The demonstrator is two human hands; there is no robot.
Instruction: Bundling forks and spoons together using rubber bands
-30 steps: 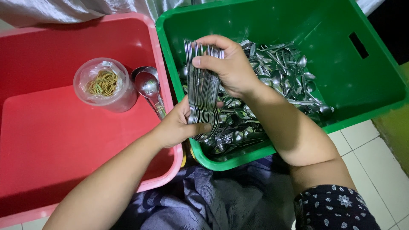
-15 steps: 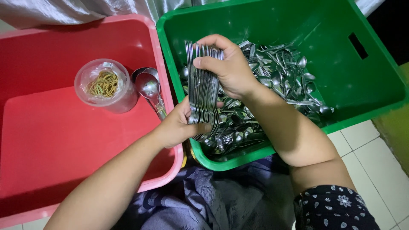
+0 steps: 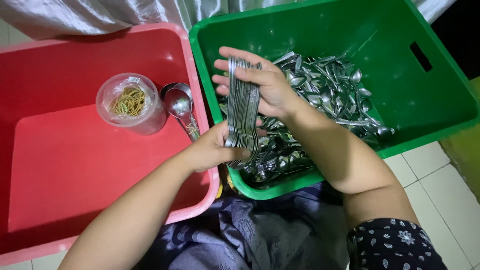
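Two tubs (image 3: 200,75) on tiled floor (image 3: 440,175)

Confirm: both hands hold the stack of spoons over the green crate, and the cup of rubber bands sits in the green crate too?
Not quite. The head view shows the cup of rubber bands in the red tub, not the green crate. The rest stands: left hand and right hand hold the stack of spoons over that crate.

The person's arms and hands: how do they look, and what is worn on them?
Both forearms are bare, and the left hand and right hand wear no gloves. No ring, watch or bracelet shows on either. The right arm has a short dark sleeve with a small pale flower pattern, ending near the elbow. The left arm shows no sleeve in this view.
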